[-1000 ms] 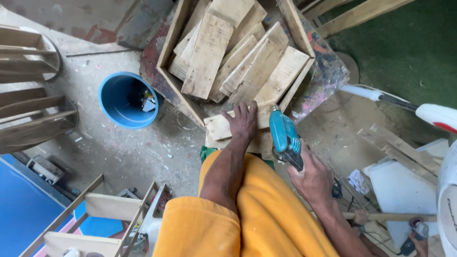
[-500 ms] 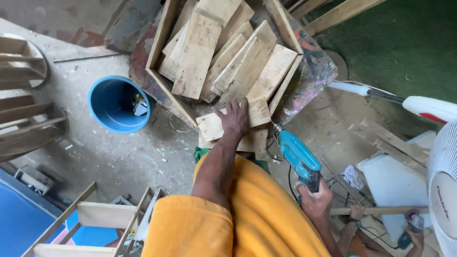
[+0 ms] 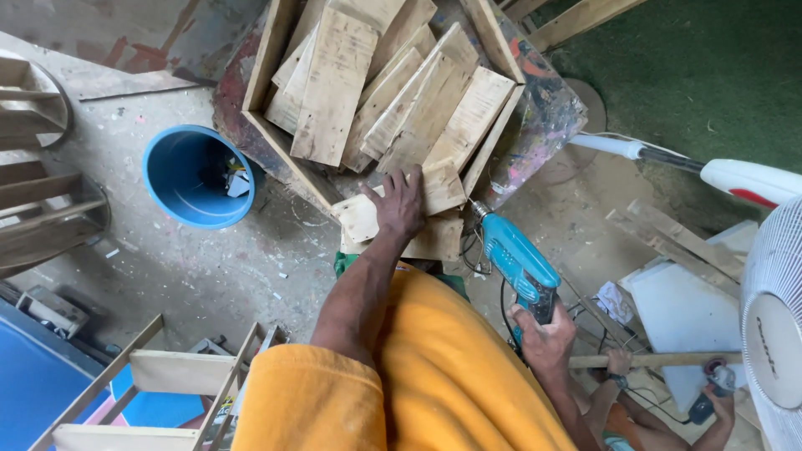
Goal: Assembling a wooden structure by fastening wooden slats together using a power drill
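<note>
Since a moment ago our right hand [image 3: 545, 336] has swung the teal drill [image 3: 515, 260] back toward the boards, its grip clenched around the handle, bit pointing far-left. Our left hand [image 3: 399, 203] lies flat, grip released, pressing the small wooden boards [image 3: 434, 238] just near the wooden crate [image 3: 276, 125]; a blue bucket [image 3: 197, 177] stands to the left.

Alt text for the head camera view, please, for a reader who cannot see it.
Seen from above, a person in an orange shirt presses the left hand on a small wooden board while the right hand grips a teal power drill beside it. A crate of wooden planks lies ahead, a blue bucket to the left.
</note>
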